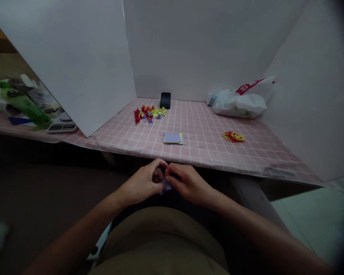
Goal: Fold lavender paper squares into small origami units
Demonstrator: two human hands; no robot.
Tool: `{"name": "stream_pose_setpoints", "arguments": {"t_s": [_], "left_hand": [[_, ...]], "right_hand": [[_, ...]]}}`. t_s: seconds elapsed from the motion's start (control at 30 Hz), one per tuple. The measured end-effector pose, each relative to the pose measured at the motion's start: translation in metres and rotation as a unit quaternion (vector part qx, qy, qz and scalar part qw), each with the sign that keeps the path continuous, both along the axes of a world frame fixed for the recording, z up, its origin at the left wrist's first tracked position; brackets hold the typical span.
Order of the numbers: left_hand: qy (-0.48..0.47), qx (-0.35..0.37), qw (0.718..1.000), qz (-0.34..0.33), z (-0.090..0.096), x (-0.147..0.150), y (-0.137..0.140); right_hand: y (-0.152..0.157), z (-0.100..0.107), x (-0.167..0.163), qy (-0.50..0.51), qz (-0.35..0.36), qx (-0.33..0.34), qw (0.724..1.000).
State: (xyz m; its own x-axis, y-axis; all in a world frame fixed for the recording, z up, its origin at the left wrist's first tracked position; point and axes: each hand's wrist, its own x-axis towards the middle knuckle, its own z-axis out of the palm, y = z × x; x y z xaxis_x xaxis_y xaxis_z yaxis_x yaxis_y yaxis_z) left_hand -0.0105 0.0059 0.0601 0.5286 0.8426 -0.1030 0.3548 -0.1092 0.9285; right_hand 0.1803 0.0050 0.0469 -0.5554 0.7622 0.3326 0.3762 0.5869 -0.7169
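Observation:
A small piece of purple paper [165, 186] is pinched between my two hands, below the table's front edge. My left hand [145, 179] has its thumb and bent fingers closed on the paper's left side. On the other side my right hand [187, 181] grips it, fingertips touching those of the left. Much of the paper is hidden by the fingers, so its folds do not show. Past the hands, on the table, lies a stack of square paper sheets [172, 138], purple on top with yellow beneath. Farther back sits a cluster of small folded paper figures [149, 113] in red, orange, yellow and purple.
The pink tiled tabletop [200, 152] has white panels around it. At the back stands a dark phone-like object [165, 100]. On the right are yellow and red cut-out pieces [233, 136] and a white plastic bag [240, 103]. A green bottle [25, 105] and a scale [62, 126] lie left.

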Motion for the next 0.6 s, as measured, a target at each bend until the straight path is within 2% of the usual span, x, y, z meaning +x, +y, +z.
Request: {"name": "stream_pose_setpoints", "arguments": {"t_s": [0.27,0.33,0.47,0.53,0.6], "left_hand": [[0.003,-0.013,1.0,-0.007,0.006,0.002,0.001],[-0.035,-0.03,0.999,0.014,0.008,0.0,0.003],[-0.147,-0.021,0.983,0.108,0.004,-0.003,0.004],[-0.171,-0.023,0.978,0.114,-0.002,0.001,0.002],[-0.198,-0.057,0.972,0.11,-0.009,0.01,-0.002]], "right_hand": [[0.002,0.004,0.003,0.002,0.017,-0.094,0.995],[0.002,0.005,0.004,0.024,-0.006,-0.118,0.993],[0.004,0.008,0.004,0.099,-0.096,-0.189,0.972],[0.004,0.007,0.002,0.149,-0.12,-0.206,0.96],[0.003,0.004,-0.001,0.181,-0.137,-0.189,0.955]]}}
